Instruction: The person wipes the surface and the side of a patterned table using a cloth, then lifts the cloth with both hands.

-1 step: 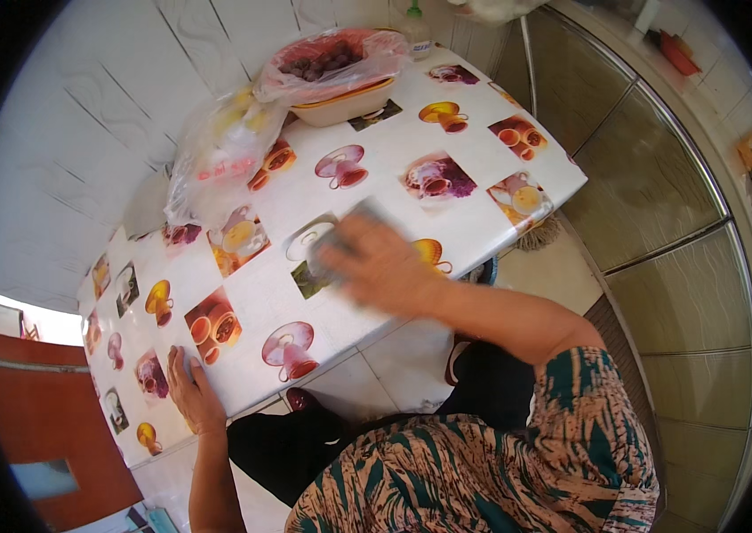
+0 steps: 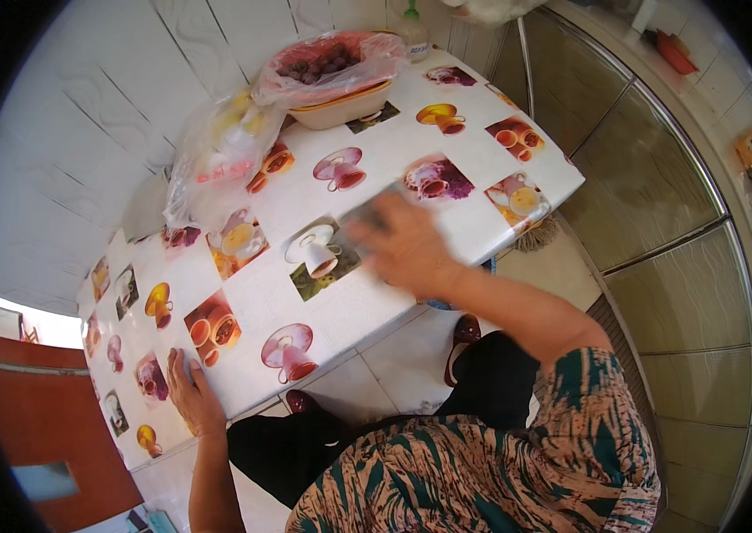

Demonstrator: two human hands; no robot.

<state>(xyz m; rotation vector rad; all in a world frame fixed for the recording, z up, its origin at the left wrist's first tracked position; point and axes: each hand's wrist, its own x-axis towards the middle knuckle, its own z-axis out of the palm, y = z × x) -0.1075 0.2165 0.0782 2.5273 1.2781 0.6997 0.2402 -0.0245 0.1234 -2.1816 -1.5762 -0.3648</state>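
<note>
Pressing flat on the table [image 2: 474,226], right hand [image 2: 404,244] sits blurred near the middle of the front edge, fingers spread over a grey cloth [image 2: 367,211] that pokes out past the fingertips; grip on it: cannot tell. Left hand [image 2: 189,395] lies open, palm down, holding nothing, at the front-left edge. Bagged bowl of dark fruit [image 2: 332,67] at the far edge, clear plastic bag [image 2: 216,155] beside it along the wall side
</note>
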